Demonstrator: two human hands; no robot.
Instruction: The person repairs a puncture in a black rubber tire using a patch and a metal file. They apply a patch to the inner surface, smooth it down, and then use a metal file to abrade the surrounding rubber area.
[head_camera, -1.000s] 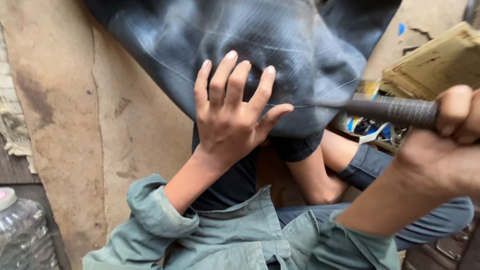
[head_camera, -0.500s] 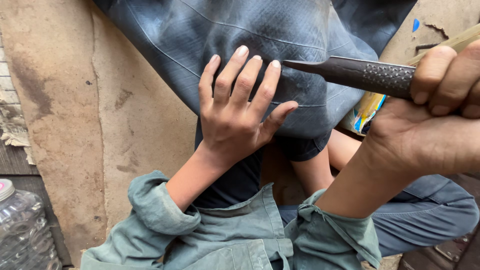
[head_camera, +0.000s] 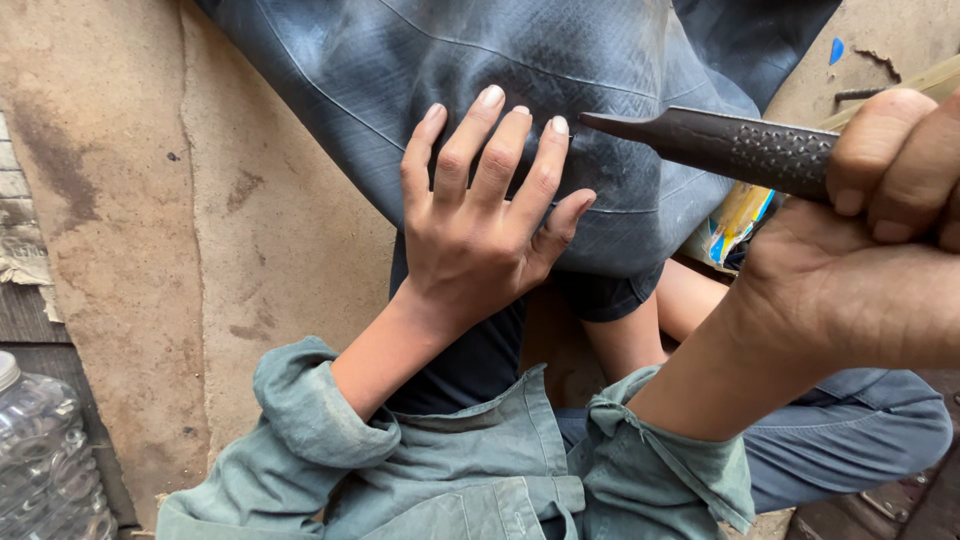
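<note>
Rough tan concrete floor (head_camera: 130, 250) is what we're sitting on, with a big sheet of dark rubber, looks like an inner tube (head_camera: 560, 90), draped over our lap and knees, so let's use that rubber as the landmark for everything. Our left hand (head_camera: 480, 225) is spread flat on the near edge of the rubber, fingers fanned and holding nothing, just pinning it down over the knee. Our right hand (head_camera: 880, 250) sits off the right side of the rubber, fist closed tight around a dark metal rasp (head_camera: 730, 145), a tapered bar with a dimpled, toothed face, its pointed tip hovering just beside the left fingertips, right over the rubber. We reckon the step is roughing up a patch of the surface, and to do it well we'd keep the left hand stretching the rubber taut over something firm, lay the toothed face flat rather than digging with the point, and keep those fingertips clear of the stroke. Past the right edge of the rubber there's a crumpled yellow and blue packet (head_camera: 740, 215), and way off to the lower left of it a clear plastic bottle (head_camera: 45, 470).
</note>
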